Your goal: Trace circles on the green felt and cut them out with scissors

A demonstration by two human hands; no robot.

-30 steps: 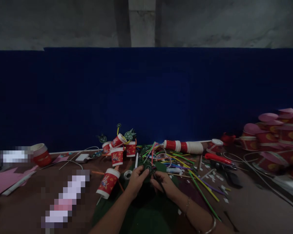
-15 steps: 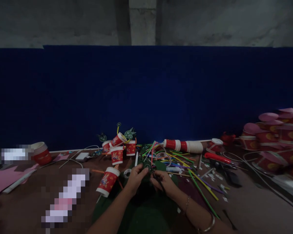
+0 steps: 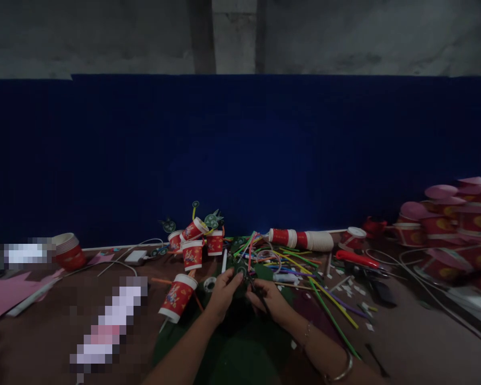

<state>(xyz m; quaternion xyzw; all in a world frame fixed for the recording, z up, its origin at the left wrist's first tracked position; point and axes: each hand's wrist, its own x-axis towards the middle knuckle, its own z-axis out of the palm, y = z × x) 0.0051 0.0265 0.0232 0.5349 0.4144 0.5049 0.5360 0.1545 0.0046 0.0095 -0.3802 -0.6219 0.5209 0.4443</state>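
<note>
My left hand [image 3: 225, 291] pinches a small dark green paper piece [image 3: 241, 271] with a pale round print on it. Just to its right, my right hand [image 3: 268, 298] is closed around dark-handled scissors [image 3: 260, 293], whose tips point at the paper. Whether the blades are touching the paper is too dim to tell. Dark green paper [image 3: 240, 353] lies below both hands. Left of my hands, a red printed paper cup [image 3: 178, 297] with straws lies tilted, and more cups [image 3: 192, 254] with straws and green cut-outs stand behind it.
Coloured straws [image 3: 304, 262] and white paper scraps spread to the right. A row of nested cups [image 3: 300, 239] lies at the back. Further right are a red-handled tool [image 3: 356, 259], cables and a pile of red cups [image 3: 436, 227]. Pink paper [image 3: 8, 294] and stacked cups [image 3: 68, 252] sit left.
Both hands stay in nearly the same place, with the paper and scissors still held. Only a very slight shift of the fingers and the view shows.
</note>
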